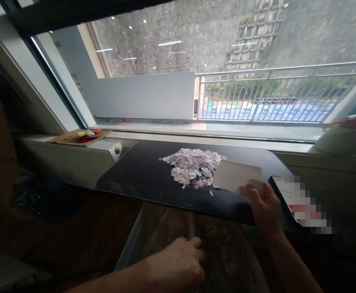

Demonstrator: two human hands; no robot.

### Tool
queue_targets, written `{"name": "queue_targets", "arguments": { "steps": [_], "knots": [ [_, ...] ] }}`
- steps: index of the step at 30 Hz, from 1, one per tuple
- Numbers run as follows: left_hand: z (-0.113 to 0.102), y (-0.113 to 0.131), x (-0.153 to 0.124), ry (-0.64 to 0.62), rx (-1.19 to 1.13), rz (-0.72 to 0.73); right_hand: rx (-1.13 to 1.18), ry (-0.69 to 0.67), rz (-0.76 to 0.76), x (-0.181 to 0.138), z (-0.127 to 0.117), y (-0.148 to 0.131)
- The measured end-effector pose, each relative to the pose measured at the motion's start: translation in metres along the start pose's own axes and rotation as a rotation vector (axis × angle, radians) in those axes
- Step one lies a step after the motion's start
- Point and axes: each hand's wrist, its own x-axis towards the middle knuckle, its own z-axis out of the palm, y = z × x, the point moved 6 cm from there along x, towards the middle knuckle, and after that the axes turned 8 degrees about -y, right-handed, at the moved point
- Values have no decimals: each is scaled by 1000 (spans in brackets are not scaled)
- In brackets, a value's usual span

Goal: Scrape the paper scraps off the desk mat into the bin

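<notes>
A loose heap of small white and pink paper scraps (193, 165) lies on the dark table (135, 171). My right hand (266, 205) grips a pale, flat, rectangular scraper-like plate (235, 175) by its near right corner. The plate's left edge meets the right side of the heap. Below the table's front edge, my left hand (181, 260) is closed around a narrow strip of clear plastic (191, 224). Translucent plastic (138, 228) also shows under the table, but I cannot tell whether it is a bag or a box.
A phone (283, 195) lies at the table's right end. To the left is a white radiator (71, 156) with brown paper (62, 138) and small colourful items on top. A dark plastic bag (48, 199) sits on the floor. Behind the table is a wide window (178, 49).
</notes>
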Motion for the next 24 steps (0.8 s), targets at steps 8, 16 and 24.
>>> {"name": "queue_targets", "arguments": {
  "steps": [8,16,24],
  "knots": [
    [6,-2,0,4,-28,-12,-42,-14,1,-6,-5,-6],
    [9,-8,-2,-35,-34,-42,-45,-78,-16,-6,-3,-6],
    [5,-9,-4,-74,-30,-61,-7,-176,-3,-9,3,3]
  ]
}}
